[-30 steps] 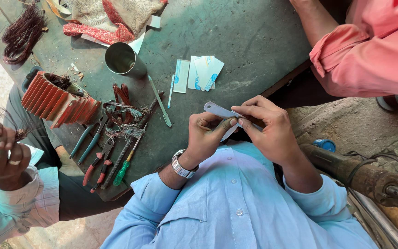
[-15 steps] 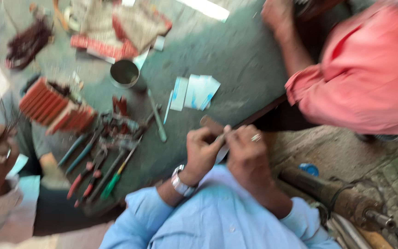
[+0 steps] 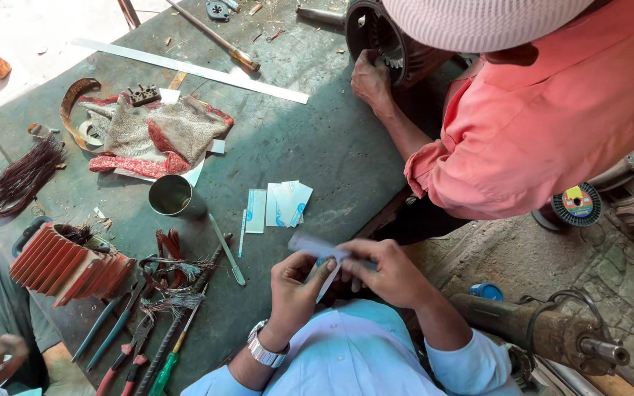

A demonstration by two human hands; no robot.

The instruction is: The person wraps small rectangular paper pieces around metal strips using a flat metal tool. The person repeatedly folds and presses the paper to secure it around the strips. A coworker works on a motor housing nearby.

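My left hand [image 3: 296, 290], with a metal wristwatch, and my right hand [image 3: 392, 275] meet over the near edge of the green worktable [image 3: 332, 147]. Together they pinch a thin pale blue-white paper strip [image 3: 314, 244], with the fingers of both hands closed on it. My light blue sleeves fill the bottom of the head view. A few similar cut paper pieces [image 3: 285, 204] lie on the table just beyond my hands.
A co-worker in a pink shirt [image 3: 544, 125] rests a hand [image 3: 373, 81] on a motor stator [image 3: 387, 33]. A metal cup [image 3: 174, 196], red finned housing [image 3: 64, 265], pliers and screwdrivers [image 3: 144, 334], cloth [image 3: 157, 136] and copper wire bundle [image 3: 27, 176] lie left. A motor shaft [image 3: 552, 334] sits right.
The view has swung up and steadied, showing more of the table and the co-worker. My hands stay together on the paper strip, now lower in the picture.
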